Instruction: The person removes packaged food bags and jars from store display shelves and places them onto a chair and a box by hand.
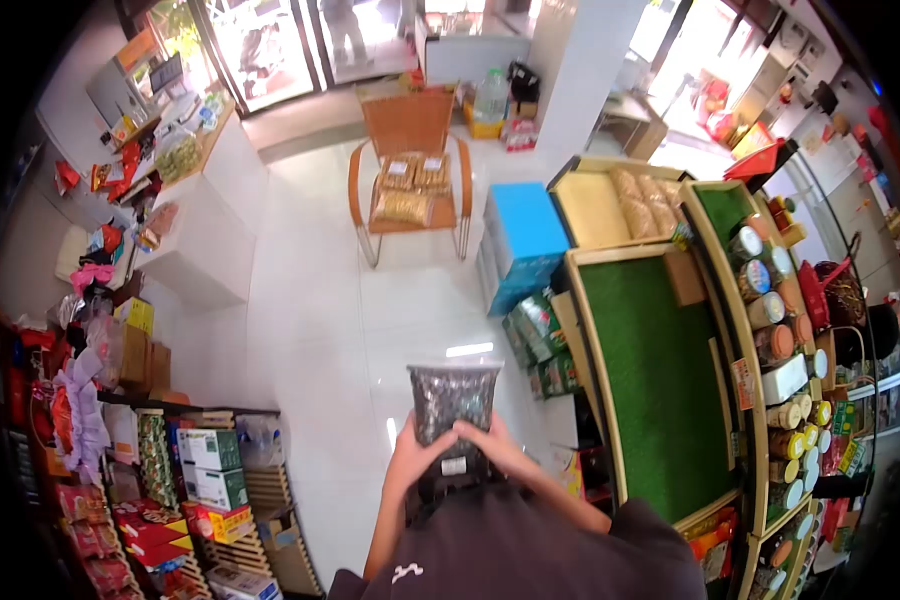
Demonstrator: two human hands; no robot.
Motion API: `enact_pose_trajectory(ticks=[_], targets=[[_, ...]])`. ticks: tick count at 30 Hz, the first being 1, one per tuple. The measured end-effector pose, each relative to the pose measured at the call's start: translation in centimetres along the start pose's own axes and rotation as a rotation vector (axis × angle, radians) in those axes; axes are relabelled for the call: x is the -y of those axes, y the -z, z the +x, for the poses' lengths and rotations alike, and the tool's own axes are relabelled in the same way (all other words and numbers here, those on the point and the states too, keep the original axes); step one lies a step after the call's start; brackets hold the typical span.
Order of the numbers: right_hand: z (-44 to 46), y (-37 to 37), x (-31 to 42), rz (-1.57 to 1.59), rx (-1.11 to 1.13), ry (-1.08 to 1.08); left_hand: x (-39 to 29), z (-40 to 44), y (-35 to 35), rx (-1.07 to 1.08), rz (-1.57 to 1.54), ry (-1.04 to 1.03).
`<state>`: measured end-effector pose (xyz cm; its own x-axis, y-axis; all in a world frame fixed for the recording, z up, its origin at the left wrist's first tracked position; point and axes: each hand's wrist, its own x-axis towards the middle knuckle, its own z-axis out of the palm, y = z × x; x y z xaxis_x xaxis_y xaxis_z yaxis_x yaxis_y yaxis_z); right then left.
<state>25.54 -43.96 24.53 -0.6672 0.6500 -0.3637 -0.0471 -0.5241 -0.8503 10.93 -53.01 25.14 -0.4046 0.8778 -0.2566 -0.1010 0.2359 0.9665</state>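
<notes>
Held a clear bag of dark contents above the white floor, pinching its two sides between left grip and right grip; had it left of the green-lined display bin, well apart from the orange chair.

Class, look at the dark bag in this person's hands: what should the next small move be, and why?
Probably move the bag right, toward the green tray. The left hand and right hand both hold it, the tray lies on that side, and much of its green surface shows bare.
</notes>
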Motion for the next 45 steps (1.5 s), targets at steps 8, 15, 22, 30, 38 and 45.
enact_pose_trajectory(ticks=[8,15,22,30,38,45], targets=[[14.3,-2.5,2.2,0.231,-0.066,-0.085,-2.7,12.4,4.8,-0.100,0.201,0.089],[31.0,-4.1,6.5,0.360,-0.071,-0.119,-4.8,28.0,10.3,-0.155,0.363,0.087],[44.9,-5.0,10.8,0.257,-0.040,-0.160,-7.5,41.0,15.8,-0.158,0.307,0.151],[56.8,-1.1,11.8,0.283,-0.253,-0.264,-5.2,56.0,16.7,0.059,0.182,0.252],[75.5,3.7,10.2,0.224,-0.444,-0.368,5.7,74.8,18.9,0.148,0.004,0.348],[94.4,7.2,6.2,-0.221,-0.486,-0.504,14.4,92.6,24.0,0.166,0.034,0.359]])
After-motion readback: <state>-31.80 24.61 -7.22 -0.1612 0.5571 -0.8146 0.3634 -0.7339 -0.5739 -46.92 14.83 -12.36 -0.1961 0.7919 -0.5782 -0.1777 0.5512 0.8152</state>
